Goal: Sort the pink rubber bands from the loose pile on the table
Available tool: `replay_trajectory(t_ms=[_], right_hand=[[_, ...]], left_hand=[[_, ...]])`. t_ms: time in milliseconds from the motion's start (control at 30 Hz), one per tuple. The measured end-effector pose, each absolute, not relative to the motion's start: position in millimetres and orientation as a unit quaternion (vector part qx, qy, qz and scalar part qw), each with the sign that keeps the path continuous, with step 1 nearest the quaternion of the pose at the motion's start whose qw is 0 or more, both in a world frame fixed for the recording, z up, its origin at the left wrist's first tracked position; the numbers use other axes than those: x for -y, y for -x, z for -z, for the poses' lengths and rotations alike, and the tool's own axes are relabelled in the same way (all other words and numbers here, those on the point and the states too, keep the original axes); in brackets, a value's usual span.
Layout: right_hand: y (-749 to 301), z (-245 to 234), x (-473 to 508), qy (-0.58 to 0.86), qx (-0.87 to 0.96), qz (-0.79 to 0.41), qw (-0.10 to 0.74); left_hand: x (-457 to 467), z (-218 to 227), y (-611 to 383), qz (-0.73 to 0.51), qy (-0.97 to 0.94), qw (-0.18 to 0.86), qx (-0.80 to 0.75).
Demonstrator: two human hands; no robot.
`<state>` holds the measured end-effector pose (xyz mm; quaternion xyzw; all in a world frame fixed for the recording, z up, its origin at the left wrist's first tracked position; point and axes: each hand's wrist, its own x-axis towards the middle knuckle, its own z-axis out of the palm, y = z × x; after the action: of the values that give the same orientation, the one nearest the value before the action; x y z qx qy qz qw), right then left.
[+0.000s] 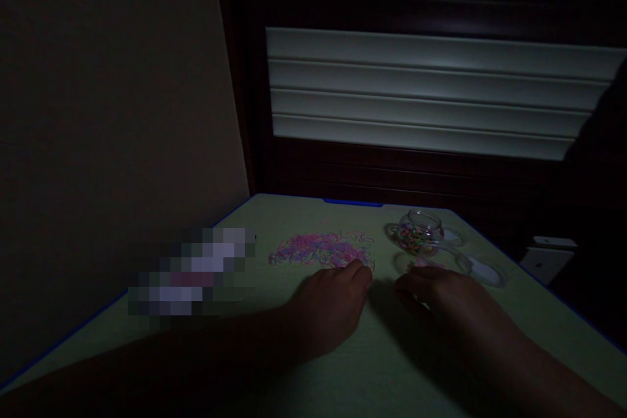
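The room is dim. A pile of small pink and purple rubber bands (pixel 318 249) lies spread on a pale green table (pixel 274 222). My left hand (pixel 329 305) rests palm down with its fingers curled, fingertips at the near right edge of that pile. My right hand (pixel 443 294) lies beside it, fingers curled toward the tabletop, just in front of a small clear glass jar (pixel 420 232) holding multicoloured bands. What, if anything, either hand pinches is too dark to make out.
A clear lid or dish (pixel 482 269) sits right of the jar. A blurred-out object (pixel 191 277) lies at the table's left. The table has a blue rim, a wall on the left, a shuttered window behind, and a white device (pixel 546 258) off the right edge.
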<state>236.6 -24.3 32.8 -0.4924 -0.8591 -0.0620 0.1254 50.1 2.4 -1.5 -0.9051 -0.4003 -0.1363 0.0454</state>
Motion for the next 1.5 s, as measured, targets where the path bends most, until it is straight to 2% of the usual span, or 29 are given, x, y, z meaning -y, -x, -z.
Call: replay_trajectory(t_ms=[500, 833, 1500], right_hand=[[-237.3, -28.5, 22.6, 0.488, 0.860, 0.067, 0.134], [-236.6, -31.4, 25.2, 0.484, 0.864, 0.058, 0.126], [-236.1, -32.3, 24.6, 0.487, 0.863, 0.047, 0.128]], left_hand=[[-8.1, 4.3, -41.0, 0.162, 0.887, 0.025, 0.432], [-10.5, 3.6, -35.5, 0.137, 0.884, 0.005, 0.446], [-11.5, 4.5, -42.2, 0.055, 0.878, 0.062, 0.471]])
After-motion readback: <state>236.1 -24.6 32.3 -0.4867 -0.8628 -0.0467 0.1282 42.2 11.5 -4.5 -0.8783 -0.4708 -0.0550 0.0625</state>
